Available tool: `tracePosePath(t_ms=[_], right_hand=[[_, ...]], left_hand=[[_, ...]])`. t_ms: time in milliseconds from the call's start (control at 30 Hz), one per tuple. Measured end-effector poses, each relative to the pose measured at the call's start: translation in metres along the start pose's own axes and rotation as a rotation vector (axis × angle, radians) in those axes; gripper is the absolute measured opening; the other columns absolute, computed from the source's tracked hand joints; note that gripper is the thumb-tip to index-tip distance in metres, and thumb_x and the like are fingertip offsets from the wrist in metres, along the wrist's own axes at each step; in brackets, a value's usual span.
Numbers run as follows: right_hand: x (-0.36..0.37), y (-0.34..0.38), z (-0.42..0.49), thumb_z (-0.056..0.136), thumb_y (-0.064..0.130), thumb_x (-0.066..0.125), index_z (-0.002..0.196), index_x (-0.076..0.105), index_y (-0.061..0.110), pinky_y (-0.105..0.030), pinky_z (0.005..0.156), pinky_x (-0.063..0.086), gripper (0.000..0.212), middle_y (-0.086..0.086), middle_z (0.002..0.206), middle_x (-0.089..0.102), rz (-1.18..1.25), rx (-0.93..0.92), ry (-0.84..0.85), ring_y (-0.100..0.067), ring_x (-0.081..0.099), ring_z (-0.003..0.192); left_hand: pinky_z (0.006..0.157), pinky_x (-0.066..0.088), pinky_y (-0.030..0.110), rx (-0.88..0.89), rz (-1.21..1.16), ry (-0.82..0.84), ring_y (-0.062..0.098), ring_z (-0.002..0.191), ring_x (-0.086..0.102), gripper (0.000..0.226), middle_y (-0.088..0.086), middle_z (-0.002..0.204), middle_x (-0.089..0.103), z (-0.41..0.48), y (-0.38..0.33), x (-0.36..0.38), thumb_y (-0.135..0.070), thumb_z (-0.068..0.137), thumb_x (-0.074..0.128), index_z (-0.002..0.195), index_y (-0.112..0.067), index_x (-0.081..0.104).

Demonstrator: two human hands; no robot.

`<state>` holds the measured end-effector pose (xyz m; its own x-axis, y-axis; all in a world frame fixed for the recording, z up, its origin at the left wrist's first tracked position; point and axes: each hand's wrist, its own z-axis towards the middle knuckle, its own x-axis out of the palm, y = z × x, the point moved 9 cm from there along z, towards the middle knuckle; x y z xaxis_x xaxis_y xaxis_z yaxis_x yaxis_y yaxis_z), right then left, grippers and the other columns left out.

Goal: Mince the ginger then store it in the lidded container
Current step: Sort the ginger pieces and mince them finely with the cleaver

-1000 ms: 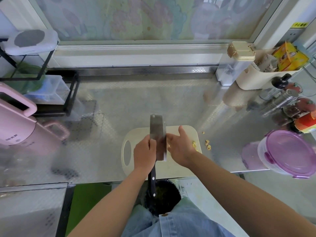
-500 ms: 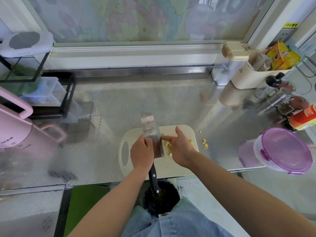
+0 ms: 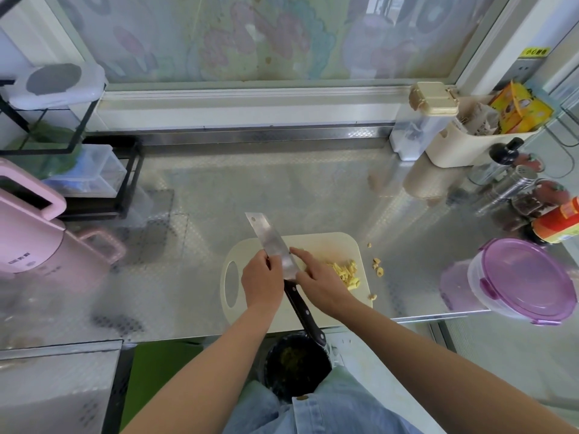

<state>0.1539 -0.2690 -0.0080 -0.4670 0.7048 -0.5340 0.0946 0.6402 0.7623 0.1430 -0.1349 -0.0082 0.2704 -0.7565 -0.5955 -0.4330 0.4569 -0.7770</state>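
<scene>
Gripping cleaver (image 3: 266,236): left hand (image 3: 261,278) | right hand (image 3: 318,280) flat on it | ginger (image 3: 344,272) at board (image 3: 322,242) right edge

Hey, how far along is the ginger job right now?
Done: yellow ginger is roughly chopped on the cream plastic cutting board, and some bits lie on the steel counter. In hand: the left hand grips the steel cleaver, the right hand touches its blade. Left: finer mincing, then filling the closed purple-lidded round container.
</scene>
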Motion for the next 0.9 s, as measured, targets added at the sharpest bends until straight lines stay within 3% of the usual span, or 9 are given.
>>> tracePosePath(t_ms=[167, 233, 333, 467, 600, 667, 767, 833, 900], right_hand=[[0.001, -0.023, 0.009, 0.098, 0.032, 0.032, 0.144, 0.037, 0.039, -0.039, 0.095, 0.04, 0.046, -0.002, 0.108, 0.037, -0.174, 0.059, 0.012, -0.021, 0.041, 0.105], [-0.008, -0.038, 0.011, 0.098, 0.029, 0.032, 0.143, 0.038, 0.027, -0.041, 0.097, 0.038, 0.045, -0.008, 0.114, 0.037, -0.281, 0.142, -0.04, -0.027, 0.038, 0.112], [-0.009, -0.029, 0.01, 0.098, 0.03, 0.036, 0.148, 0.031, 0.032, -0.035, 0.095, 0.031, 0.05, -0.005, 0.121, 0.034, -0.303, 0.023, -0.055, -0.022, 0.032, 0.115], [-0.007, -0.031, 0.013, 0.097, 0.026, 0.039, 0.127, 0.06, 0.019, -0.039, 0.104, 0.029, 0.037, -0.008, 0.136, 0.04, -0.391, 0.006, -0.009, -0.026, 0.031, 0.124], [-0.028, -0.019, 0.011, 0.099, 0.024, 0.042, 0.139, 0.049, 0.018, -0.032, 0.079, 0.046, 0.041, -0.003, 0.1, 0.06, -0.188, -0.039, -0.177, -0.016, 0.055, 0.088], [-0.015, -0.009, 0.009, 0.098, 0.031, 0.044, 0.139, 0.049, 0.022, -0.029, 0.068, 0.046, 0.042, -0.001, 0.082, 0.063, -0.087, -0.072, -0.041, -0.011, 0.055, 0.071], [0.014, 0.003, -0.002, 0.092, 0.039, 0.055, 0.143, 0.04, 0.026, -0.025, 0.071, 0.046, 0.054, 0.004, 0.085, 0.061, -0.085, -0.092, 0.235, -0.009, 0.057, 0.077], [0.019, 0.004, -0.004, 0.088, 0.028, 0.062, 0.146, 0.032, 0.026, -0.028, 0.072, 0.049, 0.065, 0.004, 0.088, 0.059, -0.111, -0.105, 0.251, -0.013, 0.059, 0.078], [0.016, 0.0, -0.001, 0.089, 0.014, 0.056, 0.137, 0.04, 0.024, -0.025, 0.064, 0.052, 0.051, 0.0, 0.09, 0.059, -0.016, -0.067, 0.191, -0.014, 0.058, 0.069]], left_hand=[[0.049, 0.019, 0.029, -0.045, -0.043, 0.023, 0.014, 0.052, 0.028, 0.037, 0.0, 0.055, 0.033, -0.001, 0.003, 0.003, -0.01, 0.093, 0.043, 0.058, -0.013, 0.033], [0.05, 0.017, 0.028, -0.059, -0.057, 0.029, 0.014, 0.052, 0.024, 0.038, -0.001, 0.055, 0.028, -0.003, 0.004, 0.003, -0.009, 0.093, 0.042, 0.058, -0.014, 0.028], [0.05, 0.018, 0.028, -0.06, -0.061, 0.037, 0.014, 0.052, 0.025, 0.038, -0.001, 0.055, 0.029, -0.003, 0.006, 0.002, -0.009, 0.093, 0.042, 0.058, -0.014, 0.029], [0.05, 0.017, 0.029, -0.059, -0.082, 0.031, 0.014, 0.052, 0.024, 0.039, -0.001, 0.054, 0.028, -0.001, 0.006, 0.001, -0.008, 0.092, 0.043, 0.057, -0.014, 0.028], [0.051, 0.017, 0.029, -0.019, -0.069, 0.025, 0.013, 0.052, 0.024, 0.038, -0.001, 0.054, 0.029, 0.001, 0.006, -0.002, -0.01, 0.094, 0.043, 0.058, -0.014, 0.03], [0.051, 0.02, 0.03, 0.001, -0.073, 0.023, 0.014, 0.052, 0.028, 0.037, -0.001, 0.053, 0.033, 0.003, 0.006, 0.0, -0.011, 0.094, 0.043, 0.059, -0.013, 0.034], [0.053, 0.03, 0.033, 0.044, -0.07, 0.023, 0.017, 0.052, 0.042, 0.038, 0.0, 0.053, 0.044, 0.004, 0.0, 0.003, -0.016, 0.096, 0.045, 0.058, -0.016, 0.042], [0.052, 0.038, 0.031, 0.065, -0.109, 0.06, 0.016, 0.049, 0.049, 0.037, 0.001, 0.053, 0.051, 0.004, -0.001, 0.006, -0.019, 0.097, 0.045, 0.06, -0.016, 0.049], [0.051, 0.043, 0.031, 0.023, -0.274, 0.138, 0.016, 0.05, 0.056, 0.035, 0.005, 0.059, 0.06, 0.003, 0.0, 0.012, -0.022, 0.099, 0.042, 0.07, -0.013, 0.059]])
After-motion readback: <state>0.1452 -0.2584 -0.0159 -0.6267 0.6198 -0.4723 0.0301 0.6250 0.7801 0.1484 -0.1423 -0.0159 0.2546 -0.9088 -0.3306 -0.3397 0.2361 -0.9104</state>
